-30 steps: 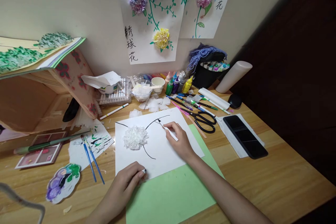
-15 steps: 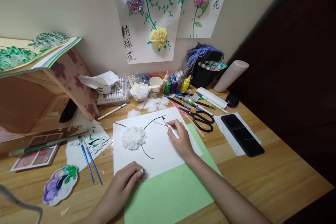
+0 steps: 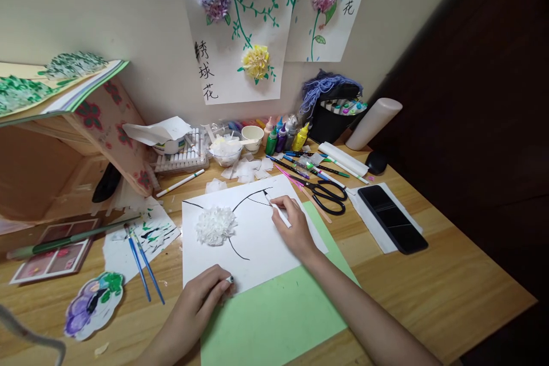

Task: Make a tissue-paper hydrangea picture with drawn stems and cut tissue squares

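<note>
My right hand (image 3: pixel 293 227) grips a white marker (image 3: pixel 278 209), its black tip on the upper part of a white sheet of paper (image 3: pixel 257 246). Thin black curved lines run over this sheet, and a ruffled white paper flower (image 3: pixel 216 226) sits on its left half. At the sheet's lower left edge rests my left hand (image 3: pixel 206 296), closed round a small white marker cap (image 3: pixel 230 279) with a dark end, mostly hidden by the fingers. Beneath the white paper lies a light green sheet (image 3: pixel 266 326).
Black-handled scissors (image 3: pixel 328 196) and a phone (image 3: pixel 392 219) lie to the right. Paint bottles (image 3: pixel 281 138), paper scraps (image 3: pixel 246 170) and a white cup (image 3: pixel 253 138) stand behind. Leftward are two blue brushes (image 3: pixel 139 263), a paint palette (image 3: pixel 95 304) and a patterned box (image 3: pixel 114 120).
The whole view has shifted slightly, so things appear a little further left. Both hands keep nearly the same place and hold, with the marker tip still near the upper line.
</note>
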Motion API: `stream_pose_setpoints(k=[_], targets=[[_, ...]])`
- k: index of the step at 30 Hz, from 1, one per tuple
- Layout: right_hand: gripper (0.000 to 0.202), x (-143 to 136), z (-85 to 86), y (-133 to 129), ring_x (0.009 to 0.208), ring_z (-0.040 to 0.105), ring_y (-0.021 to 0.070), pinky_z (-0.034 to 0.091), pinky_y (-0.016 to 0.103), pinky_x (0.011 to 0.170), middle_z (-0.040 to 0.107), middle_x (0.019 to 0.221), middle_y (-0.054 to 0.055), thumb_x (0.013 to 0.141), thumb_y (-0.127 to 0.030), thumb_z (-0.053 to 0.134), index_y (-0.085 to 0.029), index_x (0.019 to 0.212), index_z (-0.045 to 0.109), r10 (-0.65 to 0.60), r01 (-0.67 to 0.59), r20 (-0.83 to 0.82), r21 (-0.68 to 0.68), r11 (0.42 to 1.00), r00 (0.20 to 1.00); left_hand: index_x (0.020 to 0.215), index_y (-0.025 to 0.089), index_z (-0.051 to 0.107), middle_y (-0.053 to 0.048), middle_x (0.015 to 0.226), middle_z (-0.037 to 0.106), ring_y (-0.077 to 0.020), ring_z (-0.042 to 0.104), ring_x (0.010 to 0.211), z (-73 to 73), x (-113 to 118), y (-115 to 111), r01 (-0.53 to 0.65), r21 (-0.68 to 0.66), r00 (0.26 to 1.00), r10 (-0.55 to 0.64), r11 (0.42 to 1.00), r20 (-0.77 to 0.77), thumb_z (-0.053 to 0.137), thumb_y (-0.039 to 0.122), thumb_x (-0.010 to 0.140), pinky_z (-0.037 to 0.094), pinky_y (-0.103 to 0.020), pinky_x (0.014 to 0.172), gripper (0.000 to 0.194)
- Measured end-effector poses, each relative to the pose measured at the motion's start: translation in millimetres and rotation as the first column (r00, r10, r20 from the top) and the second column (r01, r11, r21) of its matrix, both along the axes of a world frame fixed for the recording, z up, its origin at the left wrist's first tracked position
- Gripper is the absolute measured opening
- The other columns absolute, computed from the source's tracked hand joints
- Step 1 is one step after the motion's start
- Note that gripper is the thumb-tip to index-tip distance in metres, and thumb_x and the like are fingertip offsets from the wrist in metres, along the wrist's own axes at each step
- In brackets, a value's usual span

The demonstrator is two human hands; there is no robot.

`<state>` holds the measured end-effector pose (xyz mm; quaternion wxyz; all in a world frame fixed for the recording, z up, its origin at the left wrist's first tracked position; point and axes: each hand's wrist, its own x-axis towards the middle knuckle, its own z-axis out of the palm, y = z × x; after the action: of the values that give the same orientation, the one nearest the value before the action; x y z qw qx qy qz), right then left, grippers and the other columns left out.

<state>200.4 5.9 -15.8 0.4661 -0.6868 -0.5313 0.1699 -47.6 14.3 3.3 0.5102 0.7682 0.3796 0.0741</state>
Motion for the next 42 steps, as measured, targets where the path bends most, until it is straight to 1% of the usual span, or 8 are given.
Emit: stream_pose_setpoints(k=[3,8,12,16,21,35,38,42], targets=[[0.013,1.6,-1.0,0.3,0.089,0.054,0.021,0.045,0.036,0.079,0.059,0.091,0.006,0.083,-0.017,0.046,-0.021,0.093,0.052,-0.06,0.06,-0.01,0.0,0.998,0.998,0.075,0.019,0.052,-0.001,0.073,0.053,-0.0137,0.049,0.069,-0.6,-0.6,-0.4,-0.002,0.001,1.0,0.002,1.0,0.004,0.032,0.04,0.093,0.037,-0.023,0.067,0.034],[0.014,3.0,-1.8,0.5,0.09,0.053,0.0205,0.045,0.035,0.079,0.058,0.092,0.005,0.083,-0.017,0.046,-0.021,0.095,0.052,0.001,-0.001,0.021,-0.01,1.0,1.0,0.074,0.019,0.052,-0.001,0.072,0.052,-0.0133,0.048,0.067,-1.6,-0.9,-0.5,-0.002,0.004,1.0,0.002,1.0,-0.003,0.032,0.04,0.093,0.037,-0.023,0.066,0.035],[0.012,4.4,-2.1,0.1,0.089,0.053,0.0209,0.045,0.036,0.079,0.058,0.092,0.006,0.083,-0.017,0.046,-0.02,0.093,0.051,-0.092,0.092,0.008,0.0,0.996,0.996,0.073,0.019,0.051,-0.001,0.071,0.052,-0.0135,0.048,0.067,-1.4,-0.6,-0.2,-0.004,0.012,1.0,0.004,1.0,-0.005,0.031,0.041,0.093,0.037,-0.023,0.065,0.036],[0.013,5.3,-2.2,-0.3,0.089,0.054,0.0213,0.045,0.036,0.079,0.058,0.091,0.006,0.082,-0.017,0.046,-0.021,0.093,0.051,-0.045,0.045,0.016,0.001,0.999,0.999,0.074,0.019,0.052,-0.001,0.071,0.053,-0.014,0.049,0.067,0.9,0.3,-0.3,0.0,0.009,1.0,0.001,1.0,-0.009,0.03,0.042,0.093,0.038,-0.023,0.065,0.037],[0.011,5.6,-2.9,-0.7,0.09,0.054,0.0216,0.045,0.037,0.08,0.058,0.094,0.007,0.083,-0.018,0.046,-0.02,0.092,0.05,-0.105,0.105,0.011,0.001,0.994,0.994,0.073,0.019,0.053,-0.001,0.071,0.054,-0.0137,0.05,0.066,2.0,-0.2,-0.7,-0.011,0.016,1.0,0.011,1.0,0.001,0.032,0.041,0.093,0.038,-0.023,0.065,0.036],[0.016,0.9,4.5,0.2,0.09,0.055,0.0221,0.045,0.04,0.083,0.06,0.09,0.006,0.083,-0.018,0.045,-0.021,0.096,0.054,0.104,-0.1,0.098,-0.044,0.994,0.99,0.072,0.019,0.052,-0.001,0.071,0.052,-0.0134,0.049,0.066,-0.9,-0.7,-0.3,-0.015,0.009,1.0,0.014,1.0,0.013,0.033,0.039,0.093,0.038,-0.023,0.065,0.034],[0.015,1.0,3.7,-0.7,0.091,0.056,0.0213,0.046,0.039,0.084,0.061,0.093,0.006,0.084,-0.021,0.046,-0.022,0.097,0.055,0.067,-0.067,0.012,-0.003,0.998,0.998,0.073,0.019,0.052,-0.001,0.072,0.053,-0.0139,0.049,0.067,-0.6,-0.5,-0.2,-0.012,0.008,1.0,0.012,1.0,0.007,0.033,0.04,0.093,0.038,-0.023,0.065,0.034],[0.021,20.9,4.9,4.0,0.098,0.058,0.0194,0.048,0.036,0.085,0.061,0.105,0.008,0.088,-0.031,0.044,-0.022,0.104,0.053,-0.012,0.048,-0.297,0.117,0.992,0.955,0.074,0.019,0.052,-0.001,0.072,0.053,-0.0137,0.049,0.068,-0.5,-0.5,-0.6,-0.006,0.009,1.0,0.006,1.0,-0.001,0.032,0.04,0.093,0.038,-0.023,0.066,0.034]])
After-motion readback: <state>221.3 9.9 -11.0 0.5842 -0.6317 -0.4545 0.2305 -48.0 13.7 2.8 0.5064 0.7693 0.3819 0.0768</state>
